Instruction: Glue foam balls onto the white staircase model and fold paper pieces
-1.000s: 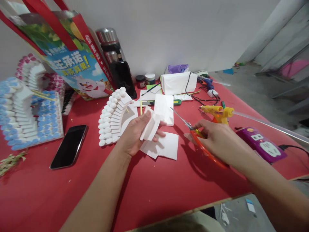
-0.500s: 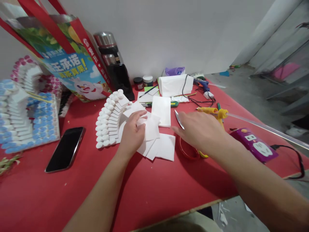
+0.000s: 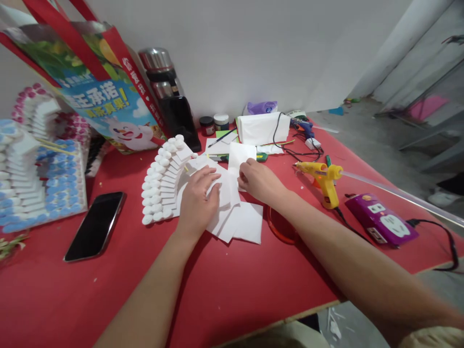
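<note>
My left hand lies on a pile of white paper squares on the red table, fingers curled over a folded white piece. My right hand is beside it, fingers closed in a pinch on the edge of a white sheet. The red-handled scissors lie on the table under my right forearm, partly hidden. A white model of stacked strips with rounded tips stands just left of my left hand.
A black phone lies at the left. A yellow glue gun and a purple power strip sit at the right. A blue-tipped model, a printed bag, a steel flask, jars and a tissue pack stand behind.
My right hand put the scissors down on the table and moved left to the white sheet. My left hand lowered its folded paper onto the pile.
</note>
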{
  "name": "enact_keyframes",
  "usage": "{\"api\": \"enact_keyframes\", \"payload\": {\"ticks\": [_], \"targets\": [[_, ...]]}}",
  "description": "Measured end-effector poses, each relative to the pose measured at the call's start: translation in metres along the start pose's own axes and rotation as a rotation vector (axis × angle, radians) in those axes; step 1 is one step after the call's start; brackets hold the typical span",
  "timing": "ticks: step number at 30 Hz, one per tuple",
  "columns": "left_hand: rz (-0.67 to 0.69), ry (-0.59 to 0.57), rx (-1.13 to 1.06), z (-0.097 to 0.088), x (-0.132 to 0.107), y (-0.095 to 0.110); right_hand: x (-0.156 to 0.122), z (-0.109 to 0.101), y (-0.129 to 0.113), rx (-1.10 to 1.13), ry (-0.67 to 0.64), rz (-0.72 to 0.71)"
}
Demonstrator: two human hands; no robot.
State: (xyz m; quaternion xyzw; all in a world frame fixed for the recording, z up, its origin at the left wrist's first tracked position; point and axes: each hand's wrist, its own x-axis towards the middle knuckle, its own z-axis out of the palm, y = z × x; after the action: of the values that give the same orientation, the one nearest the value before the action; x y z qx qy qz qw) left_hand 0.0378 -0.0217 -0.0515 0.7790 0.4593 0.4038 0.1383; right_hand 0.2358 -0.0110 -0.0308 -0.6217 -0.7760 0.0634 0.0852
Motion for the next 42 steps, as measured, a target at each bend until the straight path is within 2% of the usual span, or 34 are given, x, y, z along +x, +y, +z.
{"api": "enact_keyframes", "payload": {"ticks": [4, 6, 10, 13, 15, 19, 25, 29, 33, 42], "targets": [[-0.004, 0.020, -0.010, -0.001, 0.001, -0.001, 0.004, 0.002, 0.002, 0.014, 0.001, -0.032], [0.055, -0.002, 0.001, -0.001, 0.001, 0.000, 0.006, 0.005, 0.004, 0.017, 0.006, -0.037], [0.248, -0.195, 0.092, -0.002, 0.000, 0.006, 0.006, 0.005, 0.010, 0.035, 0.030, -0.040], [0.231, -0.364, 0.215, -0.002, -0.003, 0.008, 0.001, -0.004, 0.016, 0.120, 0.026, -0.053], [0.173, -0.407, 0.267, -0.001, -0.005, 0.006, -0.004, -0.010, 0.019, 0.199, -0.016, -0.072], [0.096, -0.380, 0.294, -0.001, -0.004, 0.004, -0.006, -0.010, 0.023, 0.213, -0.083, -0.119], [0.102, -0.352, 0.290, 0.001, -0.005, 0.004, 0.000, -0.003, 0.026, 0.231, -0.039, -0.150], [0.113, -0.329, 0.279, 0.002, -0.006, 0.002, -0.003, -0.001, 0.020, 0.199, 0.001, -0.140], [0.132, -0.319, 0.265, 0.003, -0.006, 0.001, -0.004, 0.003, 0.016, 0.142, 0.006, -0.191], [0.110, -0.329, 0.298, 0.002, -0.005, 0.000, 0.002, 0.002, 0.027, 0.353, -0.037, -0.181]]}}
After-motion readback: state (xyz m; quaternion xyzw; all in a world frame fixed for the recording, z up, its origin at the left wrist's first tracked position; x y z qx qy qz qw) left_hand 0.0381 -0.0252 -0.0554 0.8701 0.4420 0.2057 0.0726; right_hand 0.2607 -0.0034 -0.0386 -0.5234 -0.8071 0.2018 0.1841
